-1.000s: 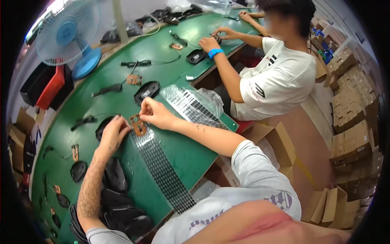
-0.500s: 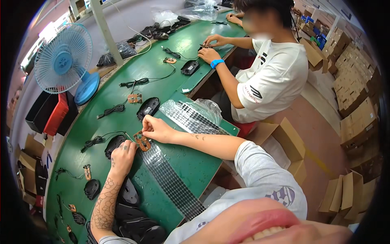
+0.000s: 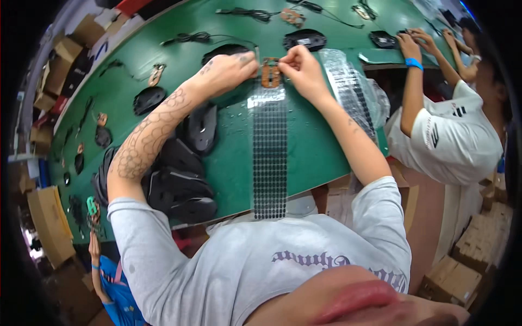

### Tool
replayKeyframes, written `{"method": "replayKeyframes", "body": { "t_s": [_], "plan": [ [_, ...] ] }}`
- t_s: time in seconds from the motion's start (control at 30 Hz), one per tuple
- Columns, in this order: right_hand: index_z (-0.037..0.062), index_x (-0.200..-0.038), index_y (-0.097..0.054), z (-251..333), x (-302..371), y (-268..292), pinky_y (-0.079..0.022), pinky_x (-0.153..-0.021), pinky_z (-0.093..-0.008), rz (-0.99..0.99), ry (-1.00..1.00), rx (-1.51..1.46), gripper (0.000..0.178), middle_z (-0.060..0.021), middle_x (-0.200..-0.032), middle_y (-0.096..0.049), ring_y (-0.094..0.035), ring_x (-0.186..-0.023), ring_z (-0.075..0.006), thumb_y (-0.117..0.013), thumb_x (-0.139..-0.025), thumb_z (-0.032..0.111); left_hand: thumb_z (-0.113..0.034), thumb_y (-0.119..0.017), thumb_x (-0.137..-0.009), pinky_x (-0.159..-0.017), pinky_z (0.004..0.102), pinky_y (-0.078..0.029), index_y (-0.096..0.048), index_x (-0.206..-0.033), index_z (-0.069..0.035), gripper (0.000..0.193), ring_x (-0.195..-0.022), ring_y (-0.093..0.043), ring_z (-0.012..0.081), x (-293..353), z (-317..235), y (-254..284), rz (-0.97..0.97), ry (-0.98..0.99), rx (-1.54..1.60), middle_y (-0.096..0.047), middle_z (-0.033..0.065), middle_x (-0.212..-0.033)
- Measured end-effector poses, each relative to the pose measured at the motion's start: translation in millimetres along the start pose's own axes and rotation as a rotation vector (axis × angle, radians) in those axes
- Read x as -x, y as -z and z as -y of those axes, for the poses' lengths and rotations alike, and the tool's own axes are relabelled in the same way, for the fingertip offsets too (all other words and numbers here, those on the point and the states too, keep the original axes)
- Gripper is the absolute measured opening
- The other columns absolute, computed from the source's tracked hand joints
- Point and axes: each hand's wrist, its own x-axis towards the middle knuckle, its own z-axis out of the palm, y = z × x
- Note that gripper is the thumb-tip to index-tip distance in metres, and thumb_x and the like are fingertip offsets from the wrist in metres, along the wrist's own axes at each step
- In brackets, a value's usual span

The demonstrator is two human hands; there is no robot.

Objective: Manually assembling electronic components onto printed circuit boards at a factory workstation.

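Observation:
A small brown circuit board [image 3: 270, 76] is held upright between my hands over the far end of a clear sheet dotted with rows of black round pads [image 3: 269, 157]. My left hand [image 3: 234, 71] is closed at the board's left edge, its fingertips partly hidden. My right hand [image 3: 302, 73] pinches the board's right edge between thumb and forefinger. Just beyond my left hand lies a black mouse base [image 3: 225, 50], with a thin cable running toward the board. A black mouse shell [image 3: 202, 127] rests below my left forearm.
More mouse shells [image 3: 179, 182] are heaped near the table's front edge. Another mouse base [image 3: 304, 39] and coiled cables [image 3: 247, 13] lie farther back on the green table [image 3: 321, 157]. Plastic-wrapped pad sheets [image 3: 348, 81] sit at right. A co-worker [image 3: 446, 130] works beyond them.
My view has swung, so the dotted sheet now runs straight toward me and the co-worker stands farther right. Both hands stay at the circuit board.

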Motion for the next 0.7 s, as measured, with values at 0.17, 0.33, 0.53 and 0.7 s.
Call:
{"method": "replayKeyframes", "body": {
  "t_s": [0.17, 0.33, 0.53, 0.7],
  "plan": [
    [0.0034, -0.097, -0.051, 2, 3, 1, -0.051, -0.072, -0.0220, 0.035, -0.041, -0.087, 0.020, -0.0081, -0.089, -0.066, -0.063, -0.076, -0.0119, -0.067, -0.086, 0.002, -0.014, -0.062, -0.090, -0.056, 0.0277, -0.048, -0.059, -0.096, -0.007, 0.010, -0.070, -0.060, 0.0156, 3, -9, 12, -0.061, 0.440, 0.561, -0.061, 0.0043, -0.087],
    [0.0036, -0.097, -0.050, 2, 0, 5, -0.052, -0.076, -0.0223, 0.050, -0.058, -0.127, 0.019, -0.0089, -0.092, -0.067, -0.064, -0.080, -0.0128, -0.066, -0.087, 0.002, -0.010, -0.063, -0.089, -0.060, 0.0282, -0.049, -0.064, -0.096, -0.006, 0.008, -0.069, -0.060, 0.0141, -10, -23, 26, -0.065, 0.786, 0.997, -0.066, 0.0035, -0.083],
    [0.0037, -0.096, -0.051, 2, 0, 2, -0.052, -0.076, -0.0226, 0.046, -0.040, -0.153, 0.018, -0.0086, -0.092, -0.067, -0.063, -0.080, -0.0126, -0.066, -0.087, 0.003, -0.007, -0.063, -0.089, -0.063, 0.0249, -0.048, -0.065, -0.096, -0.004, 0.008, -0.071, -0.059, 0.0101, -16, -19, 14, -0.198, 0.657, 0.879, -0.066, 0.0016, -0.081],
    [0.0038, -0.095, -0.051, 5, 0, 1, -0.051, -0.074, -0.0228, 0.026, -0.024, -0.183, 0.019, -0.0080, -0.089, -0.068, -0.062, -0.078, -0.0120, -0.068, -0.085, 0.003, -0.005, -0.065, -0.088, -0.065, 0.0223, -0.048, -0.064, -0.096, -0.004, 0.008, -0.072, -0.057, 0.0073, -13, -20, 7, -0.185, 0.683, 0.824, -0.065, 0.0007, -0.082]
  ]
}}
